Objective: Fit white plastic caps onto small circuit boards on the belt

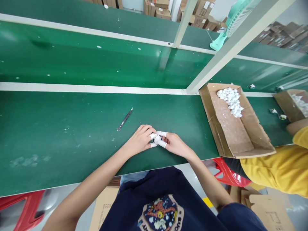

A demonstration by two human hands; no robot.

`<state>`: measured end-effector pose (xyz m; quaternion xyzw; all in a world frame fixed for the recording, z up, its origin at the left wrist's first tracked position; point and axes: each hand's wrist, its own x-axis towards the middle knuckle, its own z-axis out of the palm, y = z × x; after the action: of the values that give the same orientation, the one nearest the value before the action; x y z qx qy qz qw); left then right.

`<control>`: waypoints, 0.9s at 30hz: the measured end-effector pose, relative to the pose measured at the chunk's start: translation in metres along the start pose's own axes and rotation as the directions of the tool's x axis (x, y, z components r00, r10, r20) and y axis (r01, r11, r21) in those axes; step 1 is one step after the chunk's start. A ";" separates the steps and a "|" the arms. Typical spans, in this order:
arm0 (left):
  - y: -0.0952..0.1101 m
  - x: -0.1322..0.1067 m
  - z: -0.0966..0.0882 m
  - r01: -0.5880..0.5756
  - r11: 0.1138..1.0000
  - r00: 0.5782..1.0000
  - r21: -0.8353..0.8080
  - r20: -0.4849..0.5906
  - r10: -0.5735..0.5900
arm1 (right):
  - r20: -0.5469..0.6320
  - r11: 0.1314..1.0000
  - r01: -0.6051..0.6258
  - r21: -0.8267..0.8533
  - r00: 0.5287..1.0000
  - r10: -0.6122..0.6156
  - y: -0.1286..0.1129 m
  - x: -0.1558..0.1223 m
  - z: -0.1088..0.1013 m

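Observation:
Close together over the green table (pixel 72 134), my left hand (pixel 141 138) and my right hand (pixel 175 143) both close on one small white part (pixel 158 139) with some dark bits at its edges. White finger cots cover the thumb and a finger of each hand. My fingers hide much of the part, so its exact kind does not show. A pair of dark tweezers (pixel 125 119) lies on the table beyond my left hand, touched by neither hand.
Right of my hands stands an open cardboard box (pixel 237 136) with many small white pieces (pixel 231 99). Farther right are a second box (pixel 287 102), loose small parts (pixel 276 113) and a person in yellow (pixel 276 168). A slanted post (pixel 223 54) rises behind, near a mint fan (pixel 231 25).

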<state>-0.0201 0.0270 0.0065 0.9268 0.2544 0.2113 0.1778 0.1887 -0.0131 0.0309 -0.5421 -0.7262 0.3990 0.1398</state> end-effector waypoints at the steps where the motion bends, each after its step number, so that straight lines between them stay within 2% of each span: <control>1: 0.000 0.000 0.000 0.013 1.000 1.000 -0.002 0.000 -0.013 | 0.006 0.997 -0.014 0.070 1.000 0.014 0.004 0.002 0.001; 4: 0.001 0.002 -0.002 0.074 0.997 0.997 -0.007 -0.001 -0.074 | 0.012 0.968 -0.059 0.243 0.998 0.058 0.014 0.009 0.003; 8: 0.002 0.004 -0.004 0.181 0.983 0.983 -0.013 0.010 -0.181 | 0.035 0.949 -0.093 0.300 0.996 0.086 0.015 0.016 0.004; 10: 0.001 0.004 -0.004 0.196 0.981 0.980 -0.008 0.022 -0.196 | 0.038 0.964 -0.105 0.244 0.994 0.098 0.010 0.017 0.004; 13: 0.000 0.004 -0.004 0.184 0.983 0.982 -0.009 0.038 -0.184 | -0.047 0.988 -0.147 0.036 0.988 0.149 0.002 0.017 0.005; 15: -0.001 0.003 -0.004 0.182 0.983 0.982 -0.028 0.053 -0.180 | -0.053 0.988 -0.153 0.018 0.987 0.154 0.003 0.017 0.005; 17: -0.002 0.002 -0.006 0.184 0.981 0.981 -0.058 0.079 -0.179 | 0.023 0.976 -0.127 0.175 0.992 0.125 0.009 0.016 0.004; 20: -0.002 0.001 -0.008 0.189 0.978 0.978 -0.093 0.104 -0.179 | 0.125 0.878 -0.100 0.468 0.991 0.046 0.021 0.014 0.001; 22: -0.002 0.000 -0.008 0.191 0.975 0.979 -0.111 0.095 -0.181 | 0.121 0.853 -0.065 0.517 0.993 0.002 0.024 0.010 -0.001; 24: -0.003 -0.001 -0.008 0.191 0.969 0.981 -0.159 0.057 -0.184 | 0.075 0.899 -0.003 0.437 0.997 -0.033 0.021 0.005 -0.002; 27: -0.005 -0.002 -0.010 0.175 0.950 0.980 -0.260 -0.043 -0.193 | 0.006 0.976 0.085 0.200 0.996 -0.088 0.008 -0.001 -0.002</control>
<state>-0.0286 0.0325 0.0122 0.8608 0.3164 0.2560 0.3057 0.1960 -0.0124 0.0270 -0.4903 -0.7063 0.4674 0.2053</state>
